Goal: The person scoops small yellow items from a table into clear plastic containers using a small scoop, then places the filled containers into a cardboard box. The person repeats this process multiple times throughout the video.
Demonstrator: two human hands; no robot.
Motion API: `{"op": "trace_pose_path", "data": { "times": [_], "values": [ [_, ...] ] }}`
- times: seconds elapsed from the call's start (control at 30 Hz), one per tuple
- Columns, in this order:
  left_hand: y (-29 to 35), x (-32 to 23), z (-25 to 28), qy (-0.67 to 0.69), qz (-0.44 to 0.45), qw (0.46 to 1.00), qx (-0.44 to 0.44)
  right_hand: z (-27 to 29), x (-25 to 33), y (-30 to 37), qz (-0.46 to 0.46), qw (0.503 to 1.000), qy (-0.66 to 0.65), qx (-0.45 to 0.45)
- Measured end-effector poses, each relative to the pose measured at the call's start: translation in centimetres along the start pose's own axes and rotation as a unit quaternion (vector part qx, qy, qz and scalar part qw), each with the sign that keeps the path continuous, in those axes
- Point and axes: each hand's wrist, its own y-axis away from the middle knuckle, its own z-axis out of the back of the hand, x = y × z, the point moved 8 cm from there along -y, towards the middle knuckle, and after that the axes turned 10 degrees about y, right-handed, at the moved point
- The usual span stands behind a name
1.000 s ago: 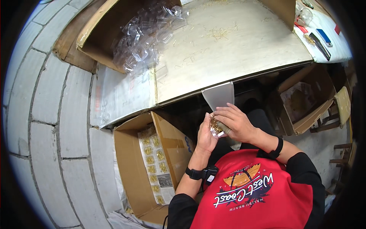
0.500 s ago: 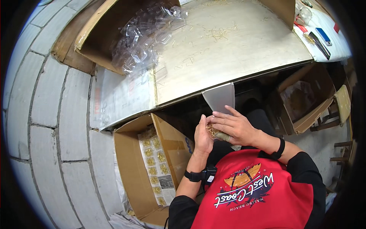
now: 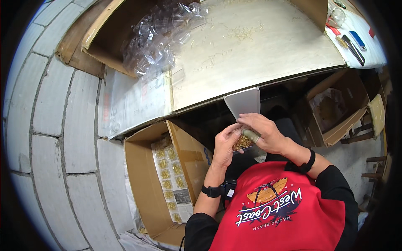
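Observation:
Just below the table's front edge, both my hands hold a small clear plastic box (image 3: 241, 143) of thin gold-coloured wire pins. My left hand (image 3: 225, 144) grips the box's left side, its fingers bent round it. From the right, my right hand (image 3: 266, 130) closes over the top, and a greenish cover wraps its thumb. The fingers partly hide the box, so I cannot tell how its lid sits. Right behind the hands, a grey chute-like flap (image 3: 244, 103) hangs from the table edge.
Loose gold pins (image 3: 245, 32) lie on the pale table (image 3: 259, 54). Clear plastic boxes (image 3: 155, 39) spill from a tipped carton at the back left. Below left, an open carton (image 3: 142, 184) holds rows of filled boxes (image 3: 166, 173). Another carton (image 3: 335, 108) stands under the table, right.
My hands have drawn closer round the box. The right fingers have bent and its thumb has moved over the pins, which show more now. The left fingers have curled inward.

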Motion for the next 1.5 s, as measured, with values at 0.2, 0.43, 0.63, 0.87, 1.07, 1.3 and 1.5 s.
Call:
{"op": "trace_pose_path", "data": {
  "times": [0.2,0.43,0.63,0.87,1.07,1.3,1.5],
  "values": [
    [0.0,1.3,0.0,0.122,0.044,0.989,0.066,-1.8,-1.4,-0.7,-0.092,0.990,-0.054,0.089],
    [0.5,0.3,-1.2,0.128,0.030,0.987,0.097,-0.8,-2.3,-0.7,-0.137,0.980,-0.146,-0.022],
    [0.1,0.9,0.1,0.121,0.000,0.991,0.056,0.1,-0.2,-0.6,0.025,0.999,0.035,-0.007],
    [-0.2,1.0,0.7,0.144,-0.022,0.989,0.035,-0.3,1.3,0.5,0.080,0.989,0.109,0.065],
    [-0.5,1.1,1.7,0.148,-0.059,0.987,-0.025,-2.8,1.7,1.7,0.099,0.960,0.191,0.177],
    [-0.1,1.6,5.6,0.088,-0.006,0.995,-0.044,-1.6,-0.2,-4.7,0.061,0.993,0.059,0.081],
    [-0.2,5.1,11.8,0.043,0.060,0.994,-0.082,-4.7,-14.4,-18.6,-0.233,0.912,0.299,0.155]
  ]
}}
